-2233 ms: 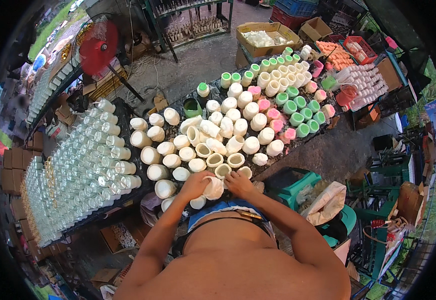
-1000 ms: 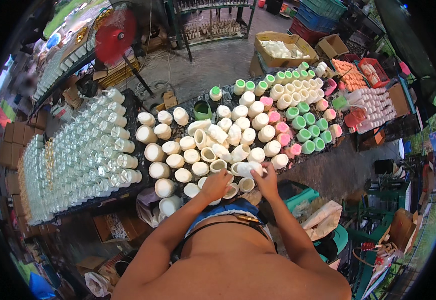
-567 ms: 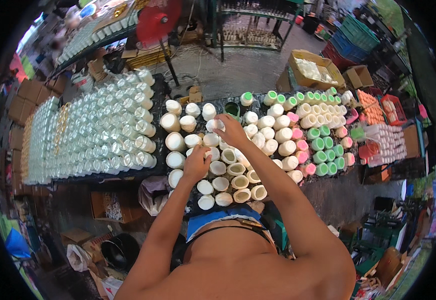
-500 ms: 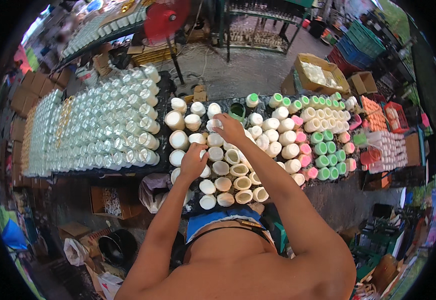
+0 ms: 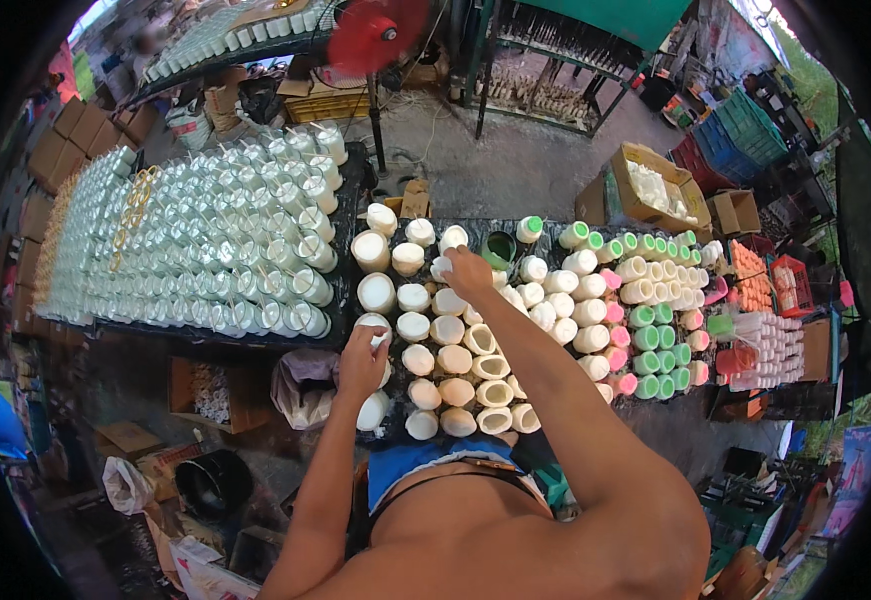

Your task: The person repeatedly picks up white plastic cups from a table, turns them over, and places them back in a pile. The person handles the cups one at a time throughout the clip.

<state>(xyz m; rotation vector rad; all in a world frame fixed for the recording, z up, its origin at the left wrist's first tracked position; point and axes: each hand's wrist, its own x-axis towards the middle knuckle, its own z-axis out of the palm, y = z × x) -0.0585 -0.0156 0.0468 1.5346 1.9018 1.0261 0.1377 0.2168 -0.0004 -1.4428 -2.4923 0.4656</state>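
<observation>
My left hand (image 5: 363,362) is at the left column of off-white cylindrical pieces, its fingers pinched round a small white piece (image 5: 380,337) that is partly hidden. Just beyond it stands a wide off-white cylinder (image 5: 376,293). Farther off, my right hand (image 5: 470,274) curls its fingers over a white cylindrical piece (image 5: 441,268) beside a dark green cup (image 5: 500,248). Between my arms, rows of pieces show flat, pale tops (image 5: 455,358), and others near my right forearm have hollow oval openings (image 5: 496,393).
Glass jars with whitish contents (image 5: 246,250) crowd the left table. Green-topped pieces (image 5: 660,340) and pink-topped ones (image 5: 615,335) stand to the right. A red fan (image 5: 376,35) is behind the tables; a carton of white pieces (image 5: 656,190) sits at the back right.
My left hand has moved left and nearer to me, from the second column to the leftmost one, with a white piece in its fingers. The right hand stays about the same place. The view has shifted.
</observation>
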